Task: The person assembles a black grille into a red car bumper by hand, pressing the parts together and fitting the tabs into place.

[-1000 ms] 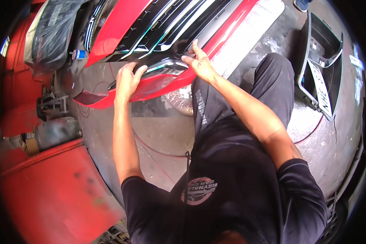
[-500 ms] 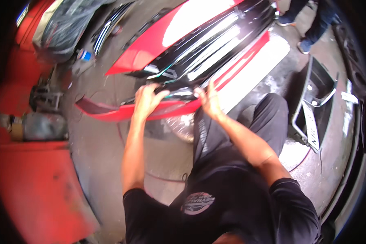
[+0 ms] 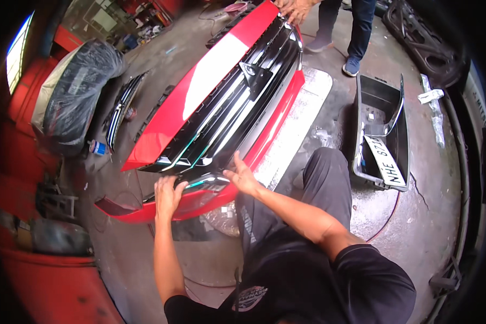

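A red car bumper with a black grille and chrome strips lies slantwise in front of me. My left hand is bent over the edge of its near end, thumb apart and fingertips on the dark trim. A little to the right, my right hand rests against the bumper beside the lower grille corner, its fingers stretched out and spread. A glossy dark piece with a chrome edge sits between both hands. Part of the bumper's underside is hidden.
Another person's hands touch the bumper's far end. A black tub holding a licence plate stands at right. At left are a plastic-wrapped part, a blue can and a chrome-striped grille. White padding lies under the bumper.
My view has shifted, bringing the other person's hands at the far end into sight. My hands stay at the bumper's near end; my right hand's fingers are spread against it.
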Demonstrator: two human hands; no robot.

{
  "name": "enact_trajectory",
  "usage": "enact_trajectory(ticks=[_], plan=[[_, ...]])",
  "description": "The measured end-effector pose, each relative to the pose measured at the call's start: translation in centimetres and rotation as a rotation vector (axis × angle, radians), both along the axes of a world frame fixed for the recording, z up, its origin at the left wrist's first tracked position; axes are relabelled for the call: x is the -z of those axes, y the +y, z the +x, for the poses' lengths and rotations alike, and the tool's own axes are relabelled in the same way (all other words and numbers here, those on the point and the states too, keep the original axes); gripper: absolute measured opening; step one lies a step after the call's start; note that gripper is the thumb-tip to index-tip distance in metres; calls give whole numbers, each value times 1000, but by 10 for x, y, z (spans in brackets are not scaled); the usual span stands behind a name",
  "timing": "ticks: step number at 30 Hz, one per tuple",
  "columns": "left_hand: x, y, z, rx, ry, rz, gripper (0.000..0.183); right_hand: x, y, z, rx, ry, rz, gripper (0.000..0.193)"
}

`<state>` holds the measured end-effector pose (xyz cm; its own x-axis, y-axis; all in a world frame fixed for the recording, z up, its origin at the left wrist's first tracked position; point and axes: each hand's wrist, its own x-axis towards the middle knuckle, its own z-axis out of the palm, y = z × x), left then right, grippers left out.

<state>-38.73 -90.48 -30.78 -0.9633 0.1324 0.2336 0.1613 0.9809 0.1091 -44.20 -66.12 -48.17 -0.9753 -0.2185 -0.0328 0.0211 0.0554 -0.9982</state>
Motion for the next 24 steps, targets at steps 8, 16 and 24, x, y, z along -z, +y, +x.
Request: enact_trajectory(ticks=[8,16,24], plan=[[-53,30,-1,-11,475,7,12,-11,15,-3,6,-37,-5,86],[-107,37,-150,100,234,27,58,-7,31,-27,58,-132,-184,95],[-122,37,-206,191,-181,200,62,-57,71,-55,269,13,56,119]])
